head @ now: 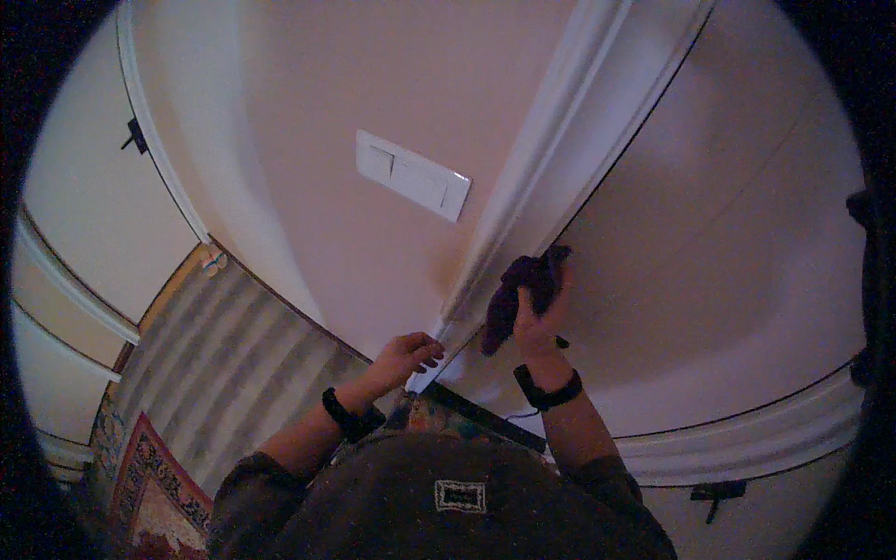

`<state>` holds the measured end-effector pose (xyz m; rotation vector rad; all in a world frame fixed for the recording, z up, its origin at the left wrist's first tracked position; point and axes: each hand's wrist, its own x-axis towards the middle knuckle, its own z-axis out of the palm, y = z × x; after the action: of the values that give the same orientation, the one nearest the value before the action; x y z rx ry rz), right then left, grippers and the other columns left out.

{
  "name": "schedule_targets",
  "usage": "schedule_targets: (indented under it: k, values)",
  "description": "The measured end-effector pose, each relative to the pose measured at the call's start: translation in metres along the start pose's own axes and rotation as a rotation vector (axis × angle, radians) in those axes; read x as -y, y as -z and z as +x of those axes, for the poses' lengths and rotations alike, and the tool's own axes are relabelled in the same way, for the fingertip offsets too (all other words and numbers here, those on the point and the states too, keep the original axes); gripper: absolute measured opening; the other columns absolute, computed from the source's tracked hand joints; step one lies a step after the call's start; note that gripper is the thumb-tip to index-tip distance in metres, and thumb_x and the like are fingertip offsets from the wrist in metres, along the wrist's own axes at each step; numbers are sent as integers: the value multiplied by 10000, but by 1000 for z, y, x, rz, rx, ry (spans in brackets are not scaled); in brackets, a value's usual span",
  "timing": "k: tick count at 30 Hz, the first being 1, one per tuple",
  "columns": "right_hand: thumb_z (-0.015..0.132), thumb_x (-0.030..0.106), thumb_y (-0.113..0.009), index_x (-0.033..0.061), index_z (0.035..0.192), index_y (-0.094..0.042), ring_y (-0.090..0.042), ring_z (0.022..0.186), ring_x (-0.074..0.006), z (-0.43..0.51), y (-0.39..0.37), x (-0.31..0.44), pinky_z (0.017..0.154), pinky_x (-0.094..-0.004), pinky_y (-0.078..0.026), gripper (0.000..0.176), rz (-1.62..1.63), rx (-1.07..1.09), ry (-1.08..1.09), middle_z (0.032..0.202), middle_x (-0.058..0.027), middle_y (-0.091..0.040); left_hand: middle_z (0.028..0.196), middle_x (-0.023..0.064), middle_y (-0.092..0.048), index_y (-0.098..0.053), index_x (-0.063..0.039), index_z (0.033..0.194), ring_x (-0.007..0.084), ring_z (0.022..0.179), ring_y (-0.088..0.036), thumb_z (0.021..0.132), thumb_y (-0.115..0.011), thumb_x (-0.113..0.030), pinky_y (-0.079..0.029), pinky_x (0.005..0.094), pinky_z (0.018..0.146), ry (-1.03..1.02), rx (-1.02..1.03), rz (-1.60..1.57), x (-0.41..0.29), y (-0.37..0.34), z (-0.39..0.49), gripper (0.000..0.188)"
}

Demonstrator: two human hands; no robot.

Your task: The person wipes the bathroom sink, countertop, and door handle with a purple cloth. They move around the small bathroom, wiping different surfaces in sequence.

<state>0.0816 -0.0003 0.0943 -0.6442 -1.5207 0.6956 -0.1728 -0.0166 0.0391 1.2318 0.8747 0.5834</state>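
Note:
A dark purple cloth [521, 290] is bunched in my right hand [542, 332], pressed against or held very close to the inner side of a white door frame [539, 161]. Its thumb shows across the cloth, while the other fingers are partly hidden. My left hand [413, 355] is beside the lower part of the frame in this view, fingers loosely bent and nothing visible in them. Whether those fingertips touch the frame, I cannot tell. Both wrists wear black bands.
A white switch plate [413, 175] is on the pinkish wall left of the frame. A beige surface [700, 231] spans the right. Striped carpet [231, 350], a red-bordered rug [157, 476] and slippers [213, 262] lie at left. Dark door handles [137, 136] show at both sides.

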Motion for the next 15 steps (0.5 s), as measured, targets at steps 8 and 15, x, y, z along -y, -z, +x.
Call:
schedule_targets:
  k: [8,15]
  values:
    - [837,245,-725,-38,1425,-262,-485,1204,-358,-10,-21,-1,1055,-452,-379,800,-609,-395,37,1323,-236,-480,998,51,-683,-638,-31,1077,153,883,-633,961,-556,-281,-505,298,758,-30,49,-12,13,-6,-3,288]
    - [837,123,-658,-72,1395,-317,-523,1163,-286,-24,-12,-4,1036,-394,-389,682,-890,-237,41,1294,-194,-509,975,35,-685,-641,-42,1046,141,866,-636,960,-562,-274,-506,294,744,-52,-122,-65,14,-2,-17,261]
